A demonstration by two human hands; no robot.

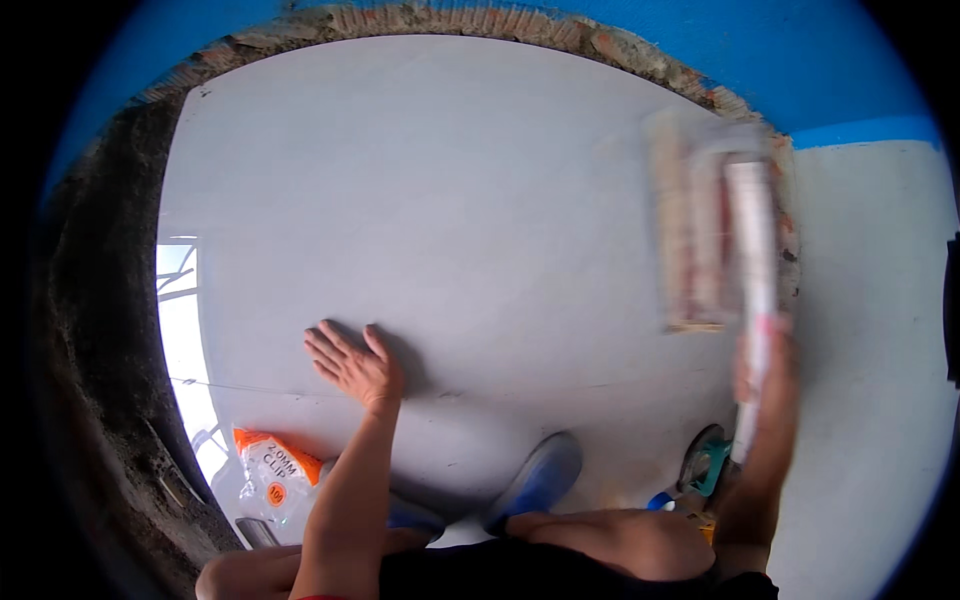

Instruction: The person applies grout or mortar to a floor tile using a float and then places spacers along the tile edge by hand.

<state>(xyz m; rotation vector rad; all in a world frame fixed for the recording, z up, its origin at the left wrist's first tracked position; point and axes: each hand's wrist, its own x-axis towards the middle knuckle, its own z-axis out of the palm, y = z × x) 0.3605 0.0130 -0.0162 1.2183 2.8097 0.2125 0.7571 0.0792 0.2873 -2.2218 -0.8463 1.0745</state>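
My left hand [355, 365] lies flat on a large glossy grey slab [450, 220], fingers spread and nothing held. At the right, my right hand [768, 360] is closed around a long, narrow white bar [750, 240] that points away from me. Beside the bar, just to its left, is a blurred block-like shape [690, 220] with pale and reddish-brown stripes. Motion smears both, so their exact kind, and whether they are joined, I cannot tell.
Rough broken masonry [590, 38] edges the slab's far side. A clear and orange plastic bag [278, 480] lies near left. A green and black round-padded tool [708, 460] is near right. My shoe [545, 475] rests at the near edge. A blue wall [780, 50] stands beyond.
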